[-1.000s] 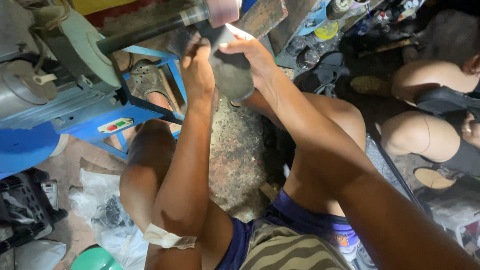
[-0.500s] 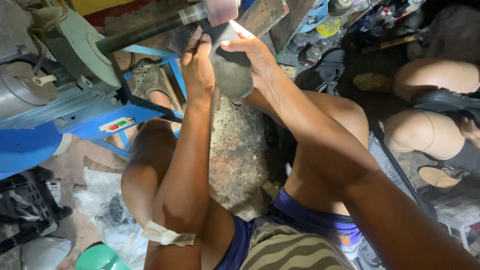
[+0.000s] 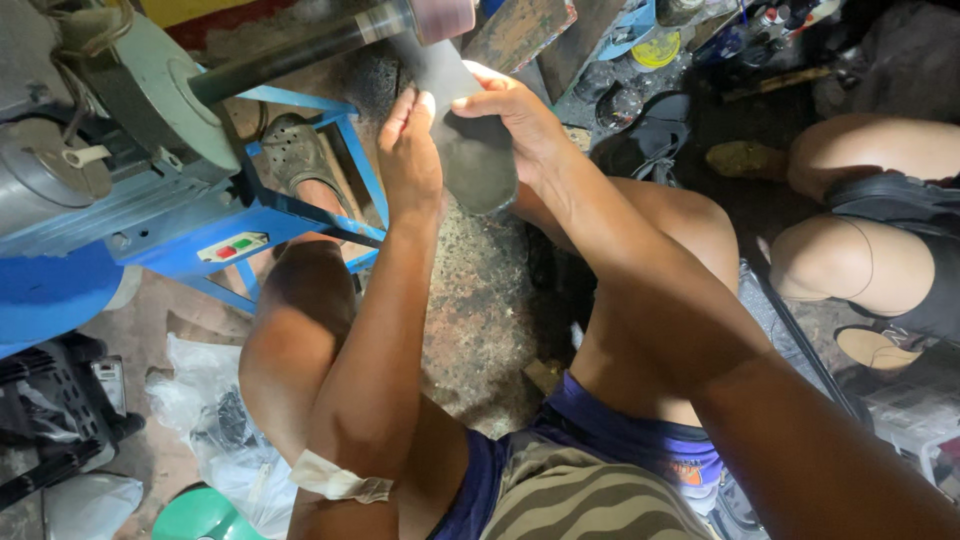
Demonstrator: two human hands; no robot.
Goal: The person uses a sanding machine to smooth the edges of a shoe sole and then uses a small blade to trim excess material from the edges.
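Sole (image 3: pixel 470 150) lower than before

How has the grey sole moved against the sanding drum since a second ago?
Cannot tell for sure. The grey sole meets the sanding drum at its top end as before; both hands grip it alike, and any shift looks like camera motion.

A dark grey shoe sole (image 3: pixel 470 150), a blue machine frame (image 3: pixel 300 215), purple shorts (image 3: pixel 640 440) and a brown-striped shirt (image 3: pixel 590 500).
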